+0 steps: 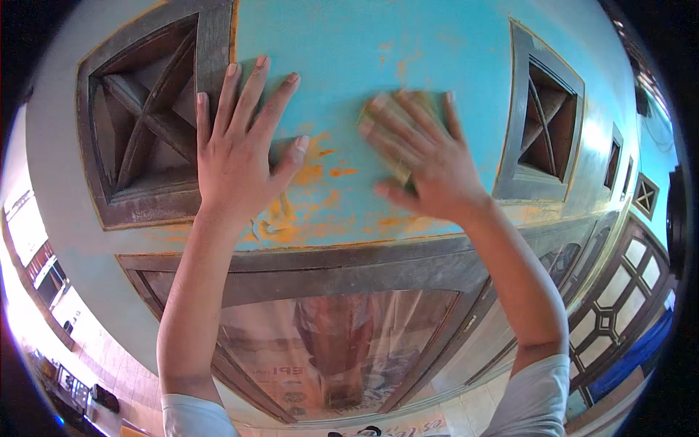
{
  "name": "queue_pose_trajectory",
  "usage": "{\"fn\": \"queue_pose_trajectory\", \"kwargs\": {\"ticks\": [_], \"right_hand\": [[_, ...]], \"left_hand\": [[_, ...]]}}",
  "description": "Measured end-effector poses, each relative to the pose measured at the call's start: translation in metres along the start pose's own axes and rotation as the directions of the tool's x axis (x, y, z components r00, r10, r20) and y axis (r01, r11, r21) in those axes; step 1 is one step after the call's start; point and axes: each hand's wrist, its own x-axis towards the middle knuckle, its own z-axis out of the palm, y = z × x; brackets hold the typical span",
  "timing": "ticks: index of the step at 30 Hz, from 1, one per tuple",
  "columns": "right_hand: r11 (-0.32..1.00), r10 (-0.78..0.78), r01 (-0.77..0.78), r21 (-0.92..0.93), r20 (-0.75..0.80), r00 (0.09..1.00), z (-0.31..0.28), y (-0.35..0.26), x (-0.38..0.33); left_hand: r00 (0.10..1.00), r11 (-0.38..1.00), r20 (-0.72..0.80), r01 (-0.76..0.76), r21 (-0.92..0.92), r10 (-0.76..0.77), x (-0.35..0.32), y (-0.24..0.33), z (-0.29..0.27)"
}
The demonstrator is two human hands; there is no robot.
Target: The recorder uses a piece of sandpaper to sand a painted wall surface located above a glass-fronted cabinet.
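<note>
My left hand (240,156) lies flat against the turquoise wall (320,44), fingers spread, holding nothing. Its outer edge overlaps the dark wooden frame of the left vent opening (145,113). To its right, my right hand (429,160) is blurred by motion and presses against the same wall. A thin yellowish-green pad (402,171) shows at the edge of its fingers and palm; most of it is hidden, and its exact kind is unclear. Between the two hands, worn orange patches (309,175) break up the turquoise paint, with a peeling bit near my left wrist.
A second wooden vent (542,120) with crossed slats sits right of my right hand. Below my hands runs a dark wooden frame (349,273) around a reflective glass pane (342,342). Farther right stands a wooden door with panes (611,291). Bright tiled floor (102,342) shows at lower left.
</note>
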Motion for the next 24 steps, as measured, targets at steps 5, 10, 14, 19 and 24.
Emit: {"fn": "queue_pose_trajectory", "kwargs": {"ticks": [5, 10, 14, 19, 24], "right_hand": [[0.985, 0.113, -0.133, -0.109, -0.176, 0.978, -0.013, 0.050, 0.015], [0.946, 0.273, -0.317, -0.075, -0.349, 0.897, 0.000, 0.051, 0.028], [0.966, 0.214, -0.245, -0.081, -0.282, 0.935, -0.006, 0.053, 0.018], [0.905, 0.375, -0.423, -0.047, -0.383, 0.844, -0.007, 0.083, 0.007], [0.969, 0.239, -0.245, -0.020, -0.168, 0.957, 0.003, 0.025, -0.019]], "left_hand": [[0.998, 0.998, -0.048, -0.041, -0.050, 0.039, 0.010, 0.002, 0.005], [0.989, 0.992, -0.084, -0.115, 0.048, 0.119, 0.051, -0.026, 0.009], [0.975, 0.980, -0.152, -0.143, 0.140, 0.164, 0.067, -0.030, 0.013], [0.976, 0.984, -0.156, -0.139, 0.107, 0.155, 0.062, -0.029, 0.010], [0.979, 0.982, -0.125, -0.146, 0.123, 0.161, 0.056, -0.037, 0.012]]}}
